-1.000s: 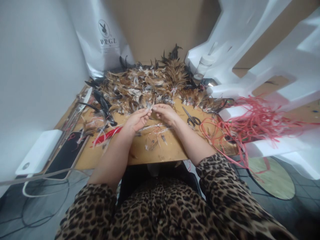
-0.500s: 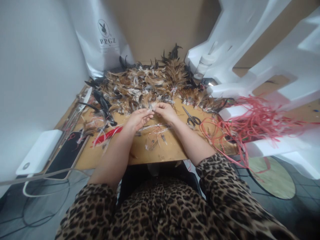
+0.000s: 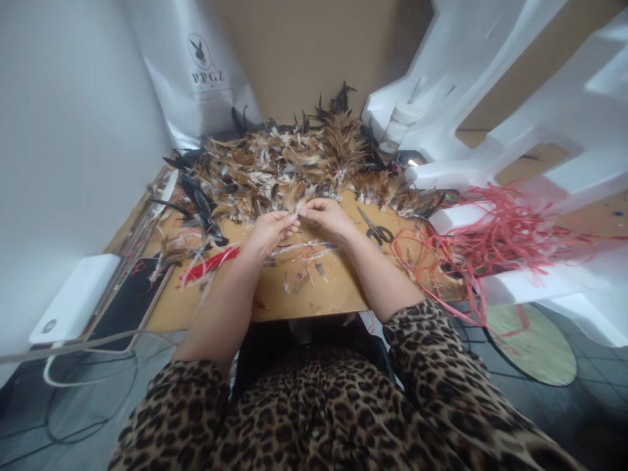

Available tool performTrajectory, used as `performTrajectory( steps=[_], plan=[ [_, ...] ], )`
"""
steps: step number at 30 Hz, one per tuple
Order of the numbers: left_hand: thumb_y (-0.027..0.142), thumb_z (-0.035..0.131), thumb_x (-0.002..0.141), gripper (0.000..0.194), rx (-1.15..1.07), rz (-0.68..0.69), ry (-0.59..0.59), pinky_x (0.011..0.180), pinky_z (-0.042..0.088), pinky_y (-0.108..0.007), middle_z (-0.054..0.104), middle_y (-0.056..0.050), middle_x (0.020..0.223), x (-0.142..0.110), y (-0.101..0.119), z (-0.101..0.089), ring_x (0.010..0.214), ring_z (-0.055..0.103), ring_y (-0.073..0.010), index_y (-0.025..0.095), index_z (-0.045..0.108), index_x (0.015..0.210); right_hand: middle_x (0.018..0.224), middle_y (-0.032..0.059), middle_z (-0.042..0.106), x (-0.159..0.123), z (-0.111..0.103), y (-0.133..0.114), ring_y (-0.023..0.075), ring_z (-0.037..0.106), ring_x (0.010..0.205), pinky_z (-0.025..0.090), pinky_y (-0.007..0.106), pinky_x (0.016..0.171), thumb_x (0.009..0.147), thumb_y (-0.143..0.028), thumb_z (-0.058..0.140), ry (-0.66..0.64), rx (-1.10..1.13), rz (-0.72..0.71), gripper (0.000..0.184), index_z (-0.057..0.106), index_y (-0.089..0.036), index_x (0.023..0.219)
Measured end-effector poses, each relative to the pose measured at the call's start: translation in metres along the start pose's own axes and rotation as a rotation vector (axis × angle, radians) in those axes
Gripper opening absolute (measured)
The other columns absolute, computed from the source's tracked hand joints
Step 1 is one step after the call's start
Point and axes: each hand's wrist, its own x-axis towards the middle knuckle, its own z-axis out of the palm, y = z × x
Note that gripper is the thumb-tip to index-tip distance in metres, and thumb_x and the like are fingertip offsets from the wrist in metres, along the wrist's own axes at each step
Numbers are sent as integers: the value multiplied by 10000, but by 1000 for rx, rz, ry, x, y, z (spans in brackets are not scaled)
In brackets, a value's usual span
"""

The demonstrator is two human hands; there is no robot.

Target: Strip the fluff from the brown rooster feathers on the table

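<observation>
My left hand [image 3: 273, 231] and my right hand [image 3: 324, 217] meet over the middle of the wooden table [image 3: 314, 294], fingertips nearly touching. Both are closed in a pinch on a small brown and whitish feather [image 3: 298, 204], its lower end hidden by the fingers. Whether it is one feather or a little bunch I cannot tell. Just beyond my hands spreads a big pile of brown feathers [image 3: 284, 154] with pale bases. Dark scissors [image 3: 375, 227] lie to the right of my right hand, their blades apart. A red strip [image 3: 210, 265] lies left of my left wrist.
Pink-red ribbon strands [image 3: 510, 229] are heaped at the right over white foam pieces [image 3: 520, 285]. Black feathers [image 3: 196, 196] lie at the left. A phone [image 3: 130, 297] and a white power bank [image 3: 76, 297] with a cable sit at the left edge. A clear bottle [image 3: 397, 127] stands behind.
My hands stay together in nearly the same place, with the fingers shifted slightly around the feather. The whole view has moved a little; the things on the table lie as before.
</observation>
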Motion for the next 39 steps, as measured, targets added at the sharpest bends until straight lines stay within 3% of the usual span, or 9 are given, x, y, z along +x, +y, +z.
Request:
performTrajectory(
  steps=[4,8,14,18,22,28,32,39],
  plan=[
    [160,708,665,135,-48,19,21,467,430,-118,656,-43,653,2,0,-4,508,577,-45,82,624,736,608,-3,595,3,-24,0,76,474,550,368,214,566,630,-301,643,-5,-214,-13,182,637,-124,673],
    [170,711,664,146,-70,17,30,463,426,-118,656,-40,658,4,0,-6,516,580,-46,88,618,740,586,1,602,5,-39,1,82,480,544,367,215,575,626,-222,621,-104,-555,28,100,647,-126,638],
    [149,689,682,107,-108,20,1,457,418,-113,658,-37,661,4,2,-7,518,578,-40,81,616,722,701,-4,628,3,-38,8,90,490,581,344,204,568,591,-192,646,-244,-826,-58,256,667,-176,845],
    [140,681,689,97,-117,0,-3,461,419,-114,664,-40,675,5,1,-7,530,587,-44,87,613,733,709,18,634,5,-31,16,107,511,641,353,216,630,624,-175,598,-194,-861,-151,115,673,-165,710],
    [125,684,684,110,-122,-20,0,468,429,-121,685,-64,750,5,1,-7,564,612,-59,85,618,762,630,6,599,7,-28,13,89,488,594,365,216,623,677,-222,558,-111,-621,-149,118,631,-134,647],
    [111,665,702,100,-121,-32,-28,497,458,-124,693,-103,909,5,0,-8,640,642,-77,81,640,794,503,-47,505,3,-28,-5,49,375,448,287,195,467,620,-351,668,-64,-60,66,240,592,-136,693],
    [83,643,713,68,-146,-69,-96,504,467,-129,691,-109,917,5,-1,-8,660,649,-91,77,637,781,514,-46,501,2,-26,-7,48,402,453,284,187,447,542,-337,743,-87,263,157,297,551,-141,656],
    [73,609,744,58,-134,-97,-175,534,467,-110,684,-98,757,5,-4,-6,634,631,-73,57,656,773,564,-35,533,3,-18,-4,37,411,466,272,171,426,517,-295,773,-103,423,202,305,552,-128,644]
  ],
)
